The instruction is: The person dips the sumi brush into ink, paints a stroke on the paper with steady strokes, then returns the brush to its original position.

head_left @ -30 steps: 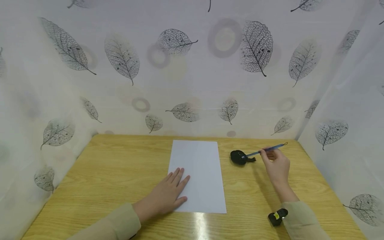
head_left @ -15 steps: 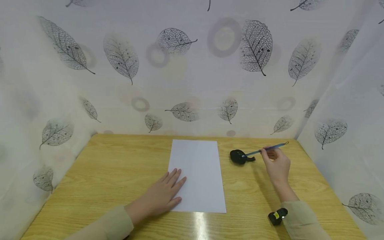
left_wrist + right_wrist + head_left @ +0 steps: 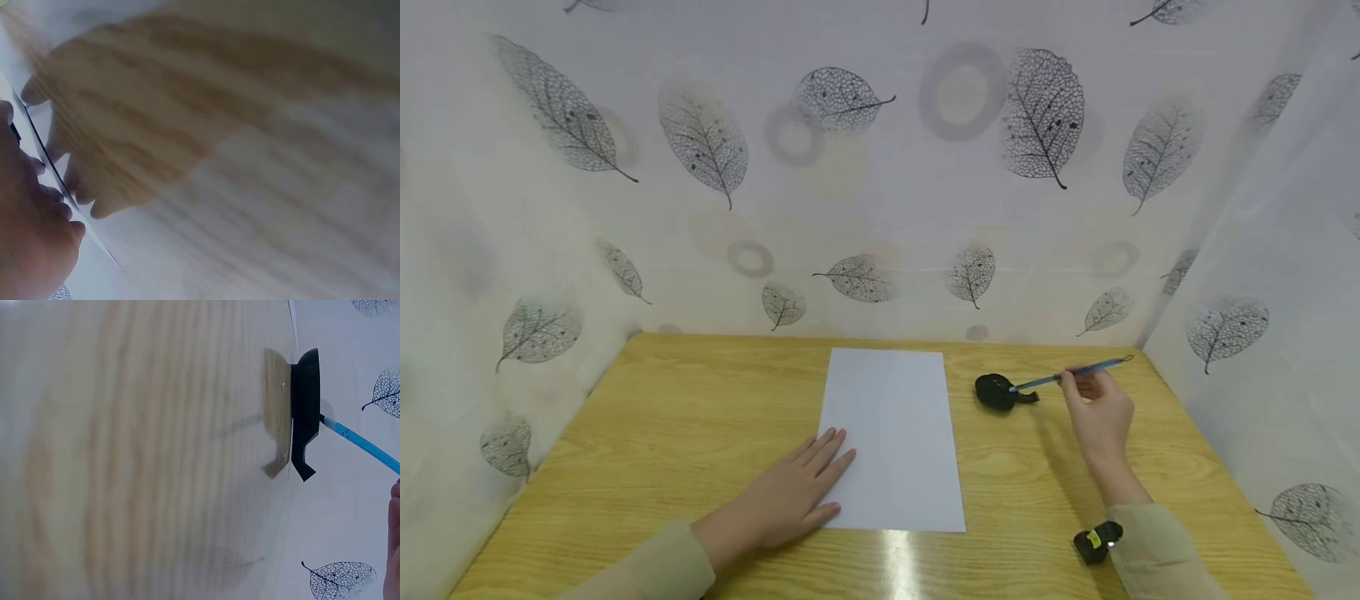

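Observation:
A sheet of white paper (image 3: 895,442) lies flat near the middle of the wooden table. My left hand (image 3: 782,492) rests with spread fingers over its left edge, near the lower left corner. To the right of the paper sits a black ink dish (image 3: 994,392) with a short curved handle. My right hand (image 3: 1099,417) pinches a blue writing brush (image 3: 1036,383) partway along its shaft, a loop at its top end. The brush slants down to the left, and in the right wrist view its dark tip meets the rim of the dish (image 3: 306,394).
A wooden table (image 3: 685,417) runs up to a pale curtain (image 3: 880,192) with leaf prints at the back and both sides. A small black device (image 3: 1092,542) sits at the right cuff.
My left hand has slid left and slightly toward me, so less of it covers the paper. My right hand has drawn slightly right with the brush.

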